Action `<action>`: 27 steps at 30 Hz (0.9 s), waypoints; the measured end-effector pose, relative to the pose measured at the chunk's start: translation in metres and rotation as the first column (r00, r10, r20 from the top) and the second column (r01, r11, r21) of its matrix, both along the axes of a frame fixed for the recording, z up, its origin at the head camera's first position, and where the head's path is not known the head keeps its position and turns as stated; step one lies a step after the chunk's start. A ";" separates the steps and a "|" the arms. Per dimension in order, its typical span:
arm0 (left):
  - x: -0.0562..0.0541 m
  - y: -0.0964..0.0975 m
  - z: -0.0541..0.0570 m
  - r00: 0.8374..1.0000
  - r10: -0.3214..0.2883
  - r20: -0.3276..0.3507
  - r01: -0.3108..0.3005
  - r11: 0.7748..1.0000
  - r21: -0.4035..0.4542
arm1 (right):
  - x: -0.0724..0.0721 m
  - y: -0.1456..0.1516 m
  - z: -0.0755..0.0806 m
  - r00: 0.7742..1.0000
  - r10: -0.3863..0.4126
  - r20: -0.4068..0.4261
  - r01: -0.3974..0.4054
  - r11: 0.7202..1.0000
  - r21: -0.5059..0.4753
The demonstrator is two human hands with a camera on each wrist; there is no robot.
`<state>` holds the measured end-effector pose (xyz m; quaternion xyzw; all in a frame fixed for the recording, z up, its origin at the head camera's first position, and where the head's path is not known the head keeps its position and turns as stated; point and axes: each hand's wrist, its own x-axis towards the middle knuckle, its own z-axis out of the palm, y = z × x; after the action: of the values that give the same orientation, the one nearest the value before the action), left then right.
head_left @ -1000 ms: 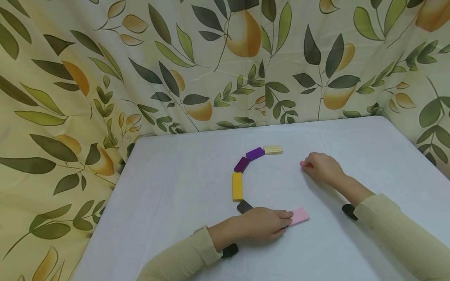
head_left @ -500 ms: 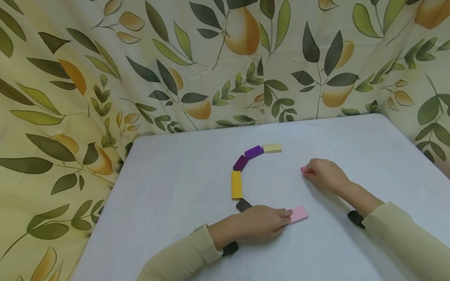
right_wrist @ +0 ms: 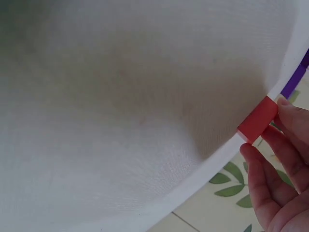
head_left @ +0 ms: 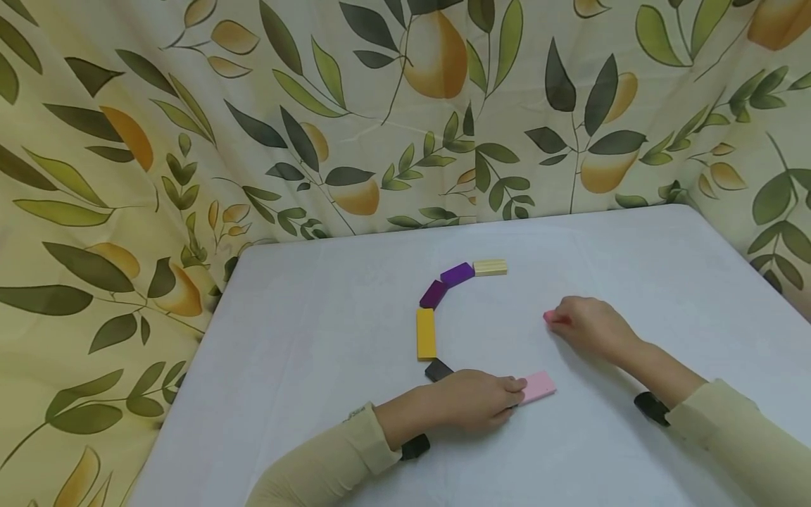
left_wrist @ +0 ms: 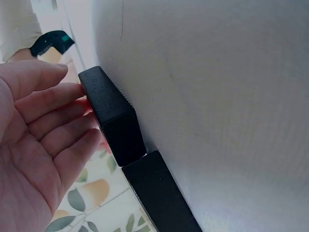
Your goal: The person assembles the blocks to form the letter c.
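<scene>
In the head view my right hand point(head_left: 592, 327) pinches a small red block point(right_wrist: 258, 118) between thumb and fingers, to the right of a curve of coloured blocks. My left hand point(head_left: 472, 400) is low over the front of the curve, its fingertips touching the left end of a pink block point(head_left: 538, 387). In the left wrist view the fingers are nearly straight against a black block point(left_wrist: 125, 133), the thumb apart from it. Another black block point(left_wrist: 161, 191) meets its end. A dark grey block point(head_left: 438, 370) shows beside the left hand, which hides part of the row.
The curve runs on through a yellow block point(head_left: 426, 334), a dark purple block point(head_left: 434, 294), a purple block point(head_left: 457, 274) and a pale ridged block point(head_left: 490, 267). They lie on a white-covered table point(head_left: 317, 317). A leaf-and-fruit patterned curtain point(head_left: 380, 127) hangs behind.
My right hand has moved a little toward the front of the table, with the red block in its fingers. The left hand and the lying blocks stay in place.
</scene>
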<state>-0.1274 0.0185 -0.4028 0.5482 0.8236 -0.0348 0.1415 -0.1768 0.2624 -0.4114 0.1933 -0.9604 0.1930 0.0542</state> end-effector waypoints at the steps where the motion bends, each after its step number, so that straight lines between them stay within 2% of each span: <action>1: 0.000 0.000 0.000 1.000 -0.001 0.000 0.001 1.000 0.000 | 0.001 0.000 0.000 1.000 0.002 0.000 -0.002 1.000 -0.005; 9: -0.001 -0.001 0.001 1.000 0.009 0.013 -0.010 1.000 0.007 | 0.010 -0.001 0.000 0.998 0.044 -0.036 -0.044 0.999 -0.012; 17: 0.001 -0.001 0.001 1.000 0.010 0.013 -0.010 1.000 0.000 | 0.019 -0.001 -0.003 0.998 0.043 -0.053 -0.044 0.999 -0.015; 27: 0.001 -0.001 0.001 1.000 0.003 0.006 -0.002 1.000 0.000 | 0.033 -0.003 -0.001 0.998 0.056 -0.037 -0.058 0.998 -0.032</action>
<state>-0.1259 0.0178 -0.4018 0.5472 0.8238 -0.0332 0.1440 -0.1436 0.2597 -0.4121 0.2232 -0.9501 0.2067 0.0692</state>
